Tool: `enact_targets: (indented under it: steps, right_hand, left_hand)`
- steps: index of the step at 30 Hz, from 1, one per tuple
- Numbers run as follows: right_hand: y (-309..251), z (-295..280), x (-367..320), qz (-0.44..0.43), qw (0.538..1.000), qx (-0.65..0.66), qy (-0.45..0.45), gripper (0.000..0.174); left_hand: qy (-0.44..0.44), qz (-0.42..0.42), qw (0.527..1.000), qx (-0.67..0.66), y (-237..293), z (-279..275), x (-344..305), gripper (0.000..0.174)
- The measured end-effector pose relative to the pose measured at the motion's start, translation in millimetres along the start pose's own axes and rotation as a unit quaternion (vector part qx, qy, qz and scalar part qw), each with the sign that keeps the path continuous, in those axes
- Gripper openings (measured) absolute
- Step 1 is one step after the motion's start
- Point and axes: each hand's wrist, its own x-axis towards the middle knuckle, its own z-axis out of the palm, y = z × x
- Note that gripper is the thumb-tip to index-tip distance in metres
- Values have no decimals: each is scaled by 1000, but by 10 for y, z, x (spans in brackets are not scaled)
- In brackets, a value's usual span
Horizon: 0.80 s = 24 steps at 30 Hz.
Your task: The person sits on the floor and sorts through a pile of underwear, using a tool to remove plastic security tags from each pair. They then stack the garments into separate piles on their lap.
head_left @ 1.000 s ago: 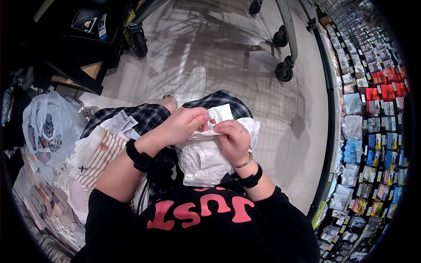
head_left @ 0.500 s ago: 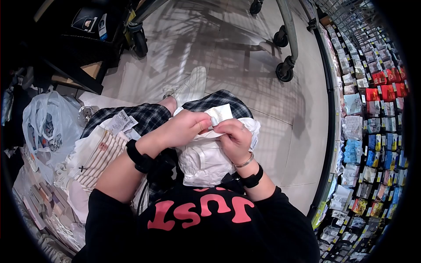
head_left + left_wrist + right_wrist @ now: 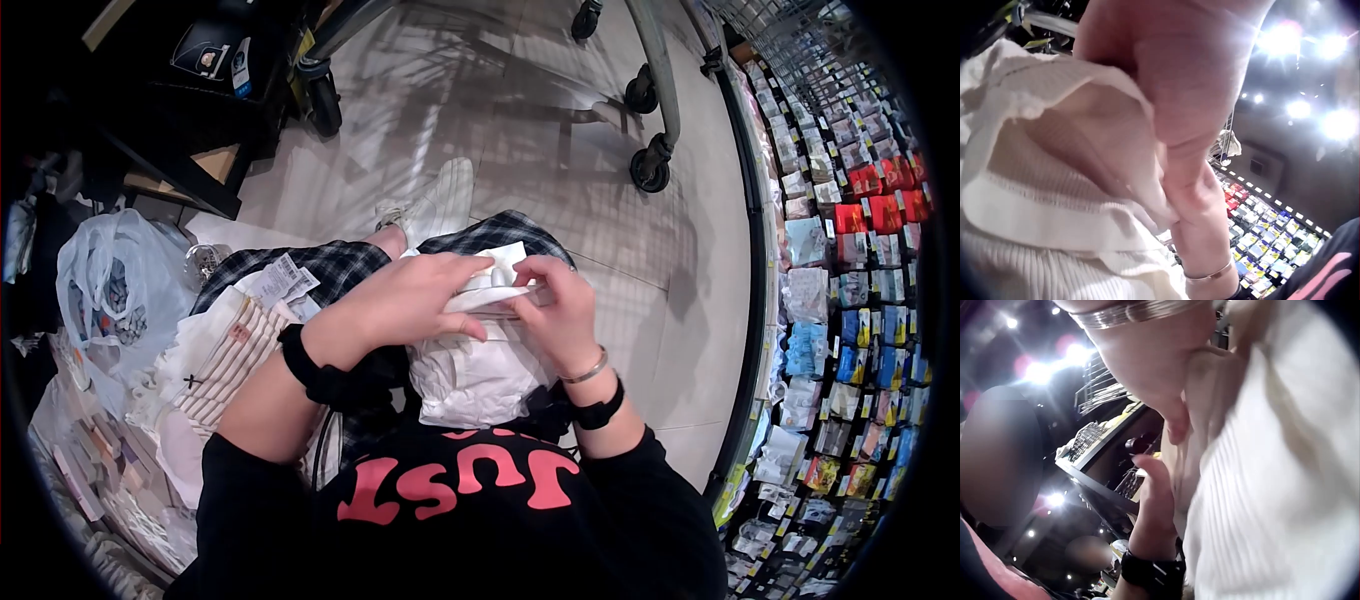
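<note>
A white ribbed garment (image 3: 475, 375) lies bunched on the person's lap, its upper edge turned toward the knees. My left hand (image 3: 415, 295) reaches over that edge with fingers straight and thumb spread apart; the thumb also stands extended in the right wrist view. Thumb and fingers of my right hand (image 3: 560, 310) pinch the garment's edge on the other side. Between the hands shows a white square label (image 3: 512, 254), with a small pale piece beside it. In the left wrist view the ribbed fabric (image 3: 1054, 225) hangs in an open fold.
A cream striped garment (image 3: 235, 350) with paper tags (image 3: 285, 280) lies at the left, near a translucent plastic bag (image 3: 120, 290). Cart wheels (image 3: 650, 170) stand on the floor ahead. Shelves of small packages (image 3: 860, 330) line the right side.
My left hand has left its pinch near the label and straightened its fingers over the garment's edge. My right hand has shifted slightly right, still pinching the fabric.
</note>
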Motion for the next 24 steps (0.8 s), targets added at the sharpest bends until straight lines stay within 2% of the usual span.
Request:
enact_targets:
  steps: [1, 4, 5, 9, 14, 16, 20, 22, 24]
  right_hand:
    - [-47, -121, 65, -66, 994, -85, -33, 25]
    - [-92, -385, 145, -139, 952, -233, -142, 20]
    - [-103, -452, 138, -118, 942, -270, -162, 15]
    - [-10, -689, 64, -46, 946, -299, -120, 11]
    - [-136, -1029, 81, -67, 932, -354, -42, 12]
    - [-208, -1138, 108, -59, 940, -336, -20, 15]
    - [-490, -1341, 260, -20, 978, -202, -57, 22]
    - [-680, -1381, 339, 3, 992, -97, -74, 25]
    - [-859, -1369, 398, -45, 987, 5, -154, 22]
  left_hand:
    - [12, 1, 999, 34, 49, -46, -13, 19]
    - [-58, -52, 978, 192, -7, -193, -15, 24]
    - [-38, -49, 980, 189, 14, -242, -27, 25]
    - [25, -35, 967, 251, 178, -346, -43, 23]
    - [91, -32, 960, 262, 368, -629, -191, 22]
    - [117, -35, 954, 273, 476, -791, -289, 22]
    - [161, -43, 945, 281, 649, -1113, -637, 29]
    - [143, -148, 967, 148, 982, -1368, -896, 28]
    - [193, -140, 967, 92, 1281, -1565, -1184, 15]
